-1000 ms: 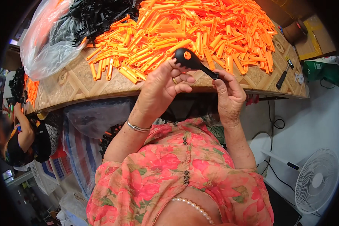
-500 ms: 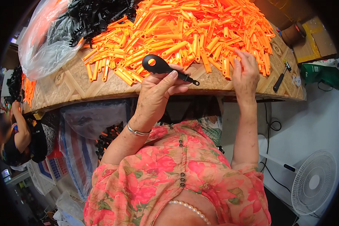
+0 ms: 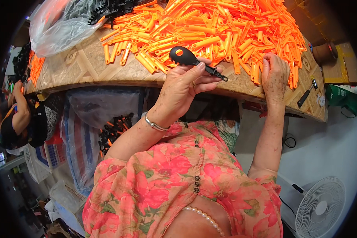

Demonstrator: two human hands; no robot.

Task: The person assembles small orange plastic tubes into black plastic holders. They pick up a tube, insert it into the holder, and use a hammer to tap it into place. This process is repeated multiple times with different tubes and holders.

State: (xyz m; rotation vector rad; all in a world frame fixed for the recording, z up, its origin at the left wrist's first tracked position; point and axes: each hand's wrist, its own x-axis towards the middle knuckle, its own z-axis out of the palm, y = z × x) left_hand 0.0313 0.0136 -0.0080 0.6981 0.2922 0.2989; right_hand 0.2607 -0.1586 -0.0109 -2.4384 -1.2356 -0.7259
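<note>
My left hand point(image 3: 182, 85) is closed round the thin shank of a black pasta server point(image 3: 185, 56), just above the table's near edge. The server's round head has a hole in it and points up to the left; its narrow end with a small eyelet sticks out to the right past my fingers. Over the near right side of a heap of orange plastic handles point(image 3: 202, 29), my right hand point(image 3: 275, 77) has its fingers curled down among the pieces. What its fingertips pinch, if anything, is hidden.
Black plastic parts point(image 3: 111, 11) and a clear plastic bag point(image 3: 63, 33) lie at the far left of the wood-patterned table point(image 3: 83, 67). A small black-handled tool point(image 3: 306, 93) rests at the right. A white fan point(image 3: 321, 208) stands lower right; another person point(image 3: 22, 115) sits at the left.
My right hand has moved right and its fingers have curled down onto the orange handles. The left hand keeps the black pasta server; the whole view has shifted slightly.
</note>
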